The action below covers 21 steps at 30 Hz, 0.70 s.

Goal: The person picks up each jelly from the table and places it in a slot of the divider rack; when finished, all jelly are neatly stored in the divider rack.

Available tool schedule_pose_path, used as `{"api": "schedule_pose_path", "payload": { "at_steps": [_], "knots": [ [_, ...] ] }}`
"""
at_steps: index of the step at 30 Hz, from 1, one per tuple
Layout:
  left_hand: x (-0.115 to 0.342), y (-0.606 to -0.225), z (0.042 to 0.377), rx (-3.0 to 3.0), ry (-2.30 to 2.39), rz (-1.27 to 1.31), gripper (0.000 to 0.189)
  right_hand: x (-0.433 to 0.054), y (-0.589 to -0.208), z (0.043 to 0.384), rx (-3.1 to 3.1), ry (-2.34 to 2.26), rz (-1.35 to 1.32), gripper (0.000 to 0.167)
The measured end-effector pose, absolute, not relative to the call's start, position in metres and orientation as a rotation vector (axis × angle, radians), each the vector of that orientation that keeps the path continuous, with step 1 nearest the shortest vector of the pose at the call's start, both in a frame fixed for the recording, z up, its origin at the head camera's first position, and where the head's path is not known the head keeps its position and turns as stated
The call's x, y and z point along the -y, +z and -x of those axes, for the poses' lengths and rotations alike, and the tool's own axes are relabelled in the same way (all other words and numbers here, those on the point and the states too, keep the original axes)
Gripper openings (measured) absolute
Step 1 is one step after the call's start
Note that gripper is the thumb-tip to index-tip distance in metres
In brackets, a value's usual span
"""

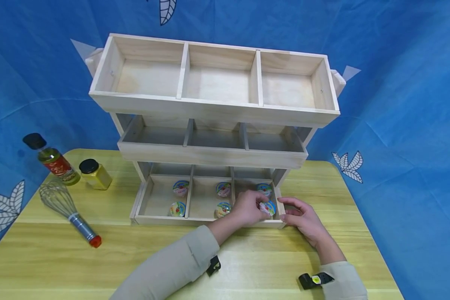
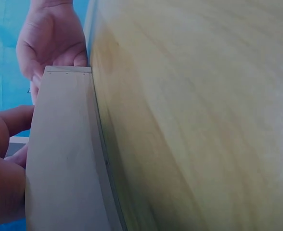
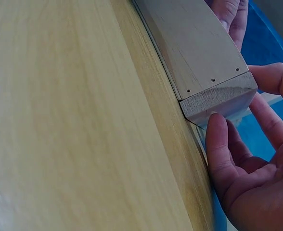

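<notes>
In the head view my left hand (image 1: 249,207) reaches into the right compartment of the bottom tray (image 1: 206,221). Its thumb and forefinger pinch a small round cup (image 1: 268,208) with a colourful printed lid. A similar cup (image 1: 264,189) sits just behind it. At the tray's right end, my right hand (image 1: 303,218) holds the corner. The right wrist view has its thumb (image 3: 217,132) against the end face and the forefinger at the upper edge. Only part of the left hand (image 2: 6,168) shows beside the tray wall in the left wrist view; the cup is hidden there.
The tray belongs to a three-tier wooden rack (image 1: 213,156). Similar lidded cups stand in the left (image 1: 177,209) and middle (image 1: 223,209) compartments. To the left on the table lie a whisk (image 1: 71,214), a yellow jar (image 1: 97,175) and a tilted-looking bottle (image 1: 58,164).
</notes>
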State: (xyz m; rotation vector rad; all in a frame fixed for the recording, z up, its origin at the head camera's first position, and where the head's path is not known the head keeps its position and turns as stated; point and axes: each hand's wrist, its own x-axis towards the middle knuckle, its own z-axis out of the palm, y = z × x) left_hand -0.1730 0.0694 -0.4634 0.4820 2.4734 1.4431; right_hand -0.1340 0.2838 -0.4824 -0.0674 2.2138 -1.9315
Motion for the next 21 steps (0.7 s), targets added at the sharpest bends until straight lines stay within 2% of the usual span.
{"api": "schedule_pose_path", "payload": {
  "at_steps": [13, 21],
  "knots": [
    [-0.0684, -0.4588, 0.1792, -2.402, 1.26, -0.535, 0.03, -0.2844, -0.4831, 0.1345, -2.209, -1.93, 0.079, 0.052],
    [-0.0651, -0.4539, 0.1744, -2.421, 1.244, -0.591, 0.04, -0.2839, -0.4816, 0.1332, -2.222, -1.917, 0.068, 0.052]
  ]
}}
